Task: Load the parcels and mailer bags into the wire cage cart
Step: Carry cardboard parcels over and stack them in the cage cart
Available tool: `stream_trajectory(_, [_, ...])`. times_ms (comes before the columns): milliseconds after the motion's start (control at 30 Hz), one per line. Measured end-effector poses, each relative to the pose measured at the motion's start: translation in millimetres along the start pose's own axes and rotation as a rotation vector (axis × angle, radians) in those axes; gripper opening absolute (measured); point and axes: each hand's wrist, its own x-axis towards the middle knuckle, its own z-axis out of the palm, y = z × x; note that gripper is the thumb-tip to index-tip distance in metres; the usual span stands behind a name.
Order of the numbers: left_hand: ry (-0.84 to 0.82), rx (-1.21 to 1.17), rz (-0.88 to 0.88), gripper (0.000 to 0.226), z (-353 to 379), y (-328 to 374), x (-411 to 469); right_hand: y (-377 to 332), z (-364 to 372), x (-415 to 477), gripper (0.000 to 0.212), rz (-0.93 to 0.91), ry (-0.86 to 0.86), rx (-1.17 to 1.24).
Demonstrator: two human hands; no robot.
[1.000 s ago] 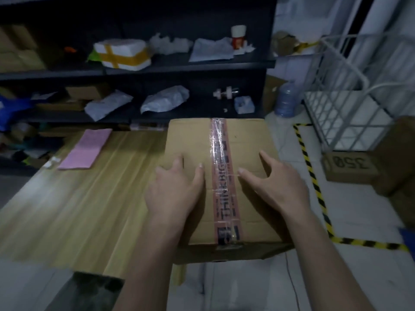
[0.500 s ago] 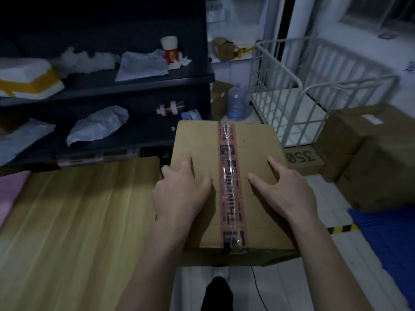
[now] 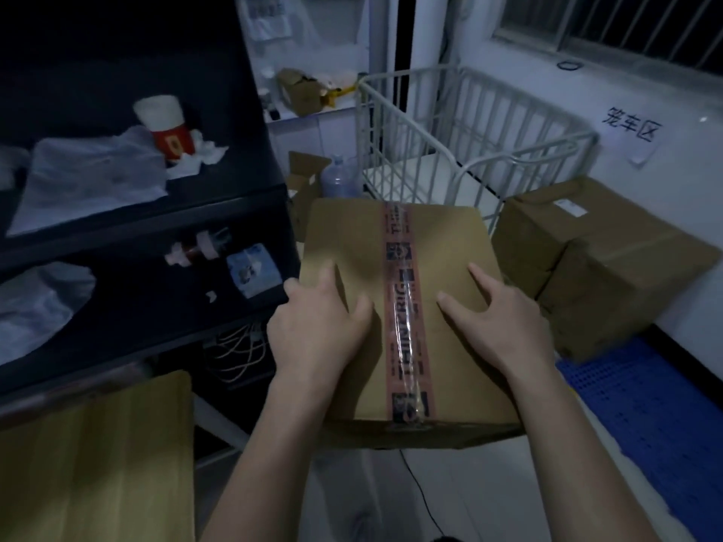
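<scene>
Both my hands hold a brown cardboard box (image 3: 442,236) sealed with a red printed tape strip, in the air to the right of the wooden table (image 3: 98,463). My left hand (image 3: 321,330) lies on its top left with the outer fingers over the left edge. My right hand (image 3: 504,330) lies on the top right, its outer fingers reaching over the right edge. The white wire cage cart (image 3: 461,123) stands just beyond the box, and nothing shows inside it. White mailer bags (image 3: 90,178) (image 3: 35,307) lie on the dark shelves at the left.
The dark shelf unit (image 3: 156,221) stands close on the left. Two large cardboard boxes (image 3: 610,275) are stacked on the floor to the right of the cart, beside a blue plastic pallet (image 3: 645,416). A water bottle (image 3: 340,181) and an open carton sit by the cart's left side.
The box has come off the table and swung right with both hands on it. The view has turned right, so the cart is now straight ahead and nearer.
</scene>
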Motion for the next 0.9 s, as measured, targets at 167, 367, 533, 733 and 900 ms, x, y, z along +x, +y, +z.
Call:
stream_trajectory(167, [-0.02,0.012,0.099,0.064,18,42,60,17,-9,47,0.083,0.094,0.038,0.054])
stream_trajectory(367, [-0.143,-0.006,0.163,0.068,58,102,133,51,-20,119,0.083,0.183,0.056,0.063])
stream_trajectory(533, [-0.149,-0.016,0.196,0.051,93,169,190,85,-40,202,0.081,0.227,0.053,0.077])
stream_trajectory(733, [-0.131,0.041,0.279,0.055,122,268,258,126,-82,282,0.081,0.295,0.096,0.107])
stream_trajectory(900, [-0.114,0.071,0.375,0.057,137,325,292,152,-112,328,0.082,0.33,0.158,0.114])
